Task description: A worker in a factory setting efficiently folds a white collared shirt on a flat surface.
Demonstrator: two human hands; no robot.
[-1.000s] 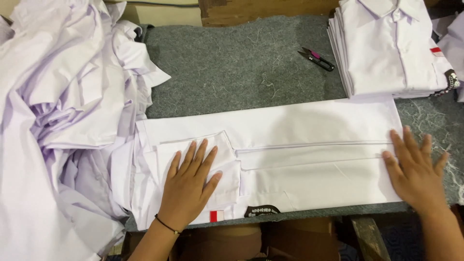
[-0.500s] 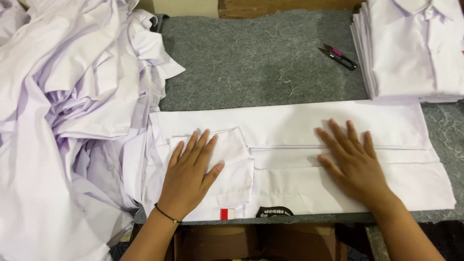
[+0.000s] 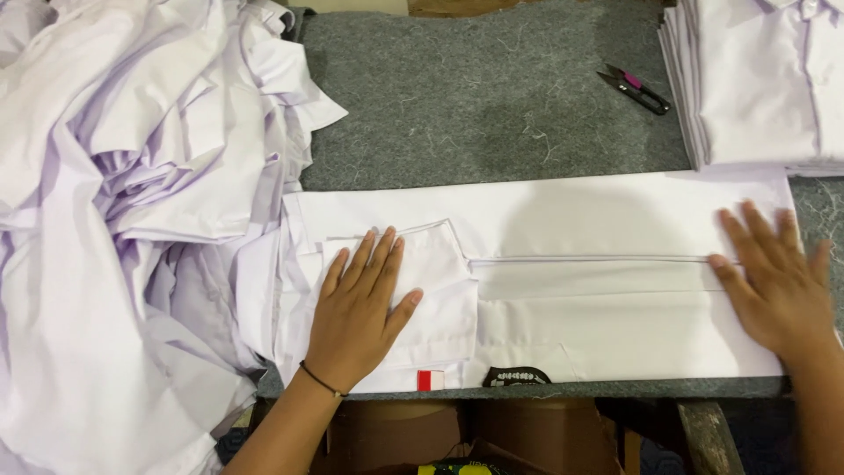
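Observation:
A white shirt [image 3: 580,220] lies folded into a long strip across the grey felt table [image 3: 492,97]. My left hand [image 3: 356,308] rests flat, fingers spread, on the folded sleeve at the strip's left end. My right hand [image 3: 778,277] lies flat with fingers apart on the strip's right end, near the table's right edge. A small red and white tag [image 3: 430,380] and a dark badge [image 3: 517,377] show at the shirt's near edge. Neither hand grips anything.
A big heap of loose white shirts [image 3: 132,193] fills the left side. A neat stack of folded white shirts [image 3: 765,79] stands at the back right. Small thread snips with a pink handle [image 3: 635,88] lie beside that stack. Cardboard boxes [image 3: 422,435] sit below the table's front edge.
My right hand has slid from the middle of the strip out to its right end, flat on the cloth. My left hand has stayed on the sleeve.

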